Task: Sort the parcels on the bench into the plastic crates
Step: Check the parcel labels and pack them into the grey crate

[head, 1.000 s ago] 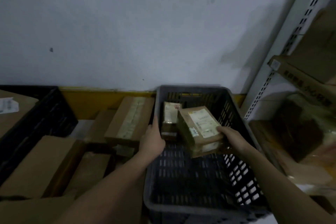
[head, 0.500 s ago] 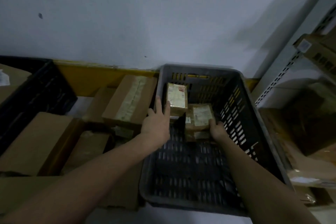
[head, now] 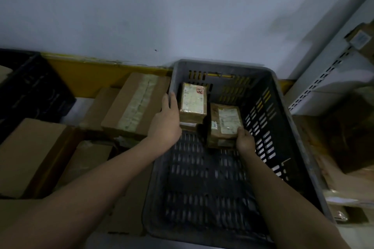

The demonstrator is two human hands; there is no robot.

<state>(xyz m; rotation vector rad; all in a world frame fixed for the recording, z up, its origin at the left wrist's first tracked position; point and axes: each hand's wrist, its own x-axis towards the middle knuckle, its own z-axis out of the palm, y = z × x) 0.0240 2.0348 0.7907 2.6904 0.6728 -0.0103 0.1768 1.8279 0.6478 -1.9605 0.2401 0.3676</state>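
The grey slotted plastic crate (head: 283,127) serves as the landmark: both hands reach into its far half. The left hand (head: 166,125) lies just inside the crate's left wall, fingers straight and together, pointing toward the far wall, its flat side against the left face of the brown taped parcel with the red-stamped white label (head: 193,103); nothing is curled round that parcel, so the hand only touches or steadies it. This parcel stands near the crate's far-left corner, on another package whose pale edge shows beneath it. The right hand (head: 244,141) is further right inside the crate, gripping the near right corner of the second brown parcel with a white shipping label (head: 224,125); the thumb lies over the labelled top while the fingers go underneath, out of view. That parcel sits just right of the first one, close beside it, and whether it rests on the crate floor or is carried cannot be told. Left of the crate, on the surface, lies a long brown cardboard box with a pale tape strip (head: 135,107), with more cardboard boxes (head: 30,155) nearer and a black plastic crate (head: 34,91) further left. Right of the crate stands a white perforated metal shelf upright (head: 321,85).
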